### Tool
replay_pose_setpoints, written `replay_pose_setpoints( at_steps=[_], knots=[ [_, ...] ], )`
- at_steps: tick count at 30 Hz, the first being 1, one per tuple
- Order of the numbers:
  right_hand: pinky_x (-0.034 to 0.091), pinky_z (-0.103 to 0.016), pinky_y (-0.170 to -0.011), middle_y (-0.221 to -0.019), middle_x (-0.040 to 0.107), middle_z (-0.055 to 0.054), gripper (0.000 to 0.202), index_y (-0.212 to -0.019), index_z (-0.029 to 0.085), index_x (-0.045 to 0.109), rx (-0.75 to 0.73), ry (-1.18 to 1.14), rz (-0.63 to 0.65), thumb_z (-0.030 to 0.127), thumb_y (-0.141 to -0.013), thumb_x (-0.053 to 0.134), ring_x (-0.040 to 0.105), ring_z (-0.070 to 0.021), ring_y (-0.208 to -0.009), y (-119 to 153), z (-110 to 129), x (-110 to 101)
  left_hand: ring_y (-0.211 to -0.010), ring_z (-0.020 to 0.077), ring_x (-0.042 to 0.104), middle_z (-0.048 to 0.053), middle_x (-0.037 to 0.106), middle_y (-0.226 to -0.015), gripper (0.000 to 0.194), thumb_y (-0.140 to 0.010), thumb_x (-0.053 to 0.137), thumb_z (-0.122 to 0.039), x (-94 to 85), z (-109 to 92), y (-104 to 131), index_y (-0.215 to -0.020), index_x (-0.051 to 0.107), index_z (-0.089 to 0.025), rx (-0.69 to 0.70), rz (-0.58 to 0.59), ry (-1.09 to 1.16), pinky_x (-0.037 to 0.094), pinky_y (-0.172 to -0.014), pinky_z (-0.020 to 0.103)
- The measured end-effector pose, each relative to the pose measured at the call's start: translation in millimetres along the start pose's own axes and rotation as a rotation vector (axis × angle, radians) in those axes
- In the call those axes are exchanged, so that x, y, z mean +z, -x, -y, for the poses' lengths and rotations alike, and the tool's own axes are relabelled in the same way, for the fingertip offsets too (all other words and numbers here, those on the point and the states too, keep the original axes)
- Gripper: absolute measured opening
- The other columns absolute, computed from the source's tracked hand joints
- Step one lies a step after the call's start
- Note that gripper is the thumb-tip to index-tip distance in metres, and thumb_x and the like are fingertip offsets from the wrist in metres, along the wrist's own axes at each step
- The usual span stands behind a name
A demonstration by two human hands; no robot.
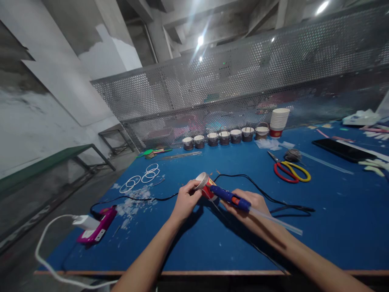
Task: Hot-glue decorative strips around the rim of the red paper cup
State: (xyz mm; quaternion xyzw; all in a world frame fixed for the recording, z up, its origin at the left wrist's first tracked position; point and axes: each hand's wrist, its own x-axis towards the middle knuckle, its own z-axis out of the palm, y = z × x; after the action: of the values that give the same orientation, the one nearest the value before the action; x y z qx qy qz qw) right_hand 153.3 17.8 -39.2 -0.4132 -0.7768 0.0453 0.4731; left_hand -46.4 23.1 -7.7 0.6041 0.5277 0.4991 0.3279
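The left hand (186, 198) is gripping a red paper cup (205, 185) whose print is unreadable, while the right hand (253, 205) is clenching a blue glue gun (228, 196), its nozzle hiding behind the cup.

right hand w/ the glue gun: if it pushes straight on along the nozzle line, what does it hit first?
The red paper cup that the left hand holds. The right hand aims the blue glue gun up-left, nozzle already at the cup's side; actual contact can't be judged.

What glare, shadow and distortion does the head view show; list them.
Head view: ceiling lamps flare into streaks; the perforated screen bows from wide-angle distortion; the arms throw soft shadows on the blue table; the left hand with the paper cup and the right hand with the glue gun look sharp; the edges smear.
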Motion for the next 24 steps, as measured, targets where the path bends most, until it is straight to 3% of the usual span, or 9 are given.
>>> replay_pose_setpoints(
  at_steps=[10, 15, 21, 24],
  knots=[
    [0.033, -0.024, -0.049, -0.053, 0.059, 0.0, 0.044, -0.062, 0.02, 0.059, 0.056, 0.001, 0.044, 0.05, -0.09, 0.047, 0.051, -0.0122, -0.044, -1.6, -2.4, -6.2, -0.069, 0.0158, 0.052, 0.0, 0.059, -0.069, 0.012, -0.065, 0.055, -0.02, -2.8, 3.5, -3.1, -0.062, 0.066, -0.018, 0.03, 0.061, 0.021, 0.042, -0.07, 0.027],
    [0.035, -0.024, -0.049, -0.052, 0.061, -0.001, 0.041, -0.063, 0.019, 0.062, -0.024, 0.014, 0.002, 0.047, -0.09, 0.048, 0.053, -0.0129, -0.044, 0.1, -0.5, -5.2, -0.07, 0.0168, 0.053, 0.001, 0.061, -0.069, 0.012, -0.064, 0.055, -0.021, -3.2, 2.0, -2.7, -0.063, 0.067, -0.018, 0.019, 0.047, 0.025, 0.042, -0.07, 0.027],
    [0.031, -0.023, -0.047, -0.051, 0.057, 0.0, 0.044, -0.059, 0.021, 0.058, 0.101, -0.012, 0.027, 0.051, -0.089, 0.049, 0.05, -0.0123, -0.043, -1.9, 0.7, -9.5, -0.068, 0.0164, 0.053, 0.001, 0.062, -0.068, 0.011, -0.063, 0.057, -0.02, -3.4, 1.9, -1.3, -0.063, 0.067, -0.018, 0.008, 0.036, 0.022, 0.043, -0.067, 0.026],
    [0.031, -0.023, -0.048, -0.05, 0.058, 0.0, 0.042, -0.06, 0.02, 0.059, 0.047, 0.002, 0.03, 0.049, -0.089, 0.049, 0.05, -0.0124, -0.043, -1.3, 0.8, -9.0, -0.067, 0.0159, 0.052, 0.001, 0.06, -0.066, 0.01, -0.064, 0.056, -0.021, -3.2, 2.3, -1.4, -0.061, 0.066, -0.017, 0.001, 0.033, 0.021, 0.042, -0.066, 0.026]
  ],
)
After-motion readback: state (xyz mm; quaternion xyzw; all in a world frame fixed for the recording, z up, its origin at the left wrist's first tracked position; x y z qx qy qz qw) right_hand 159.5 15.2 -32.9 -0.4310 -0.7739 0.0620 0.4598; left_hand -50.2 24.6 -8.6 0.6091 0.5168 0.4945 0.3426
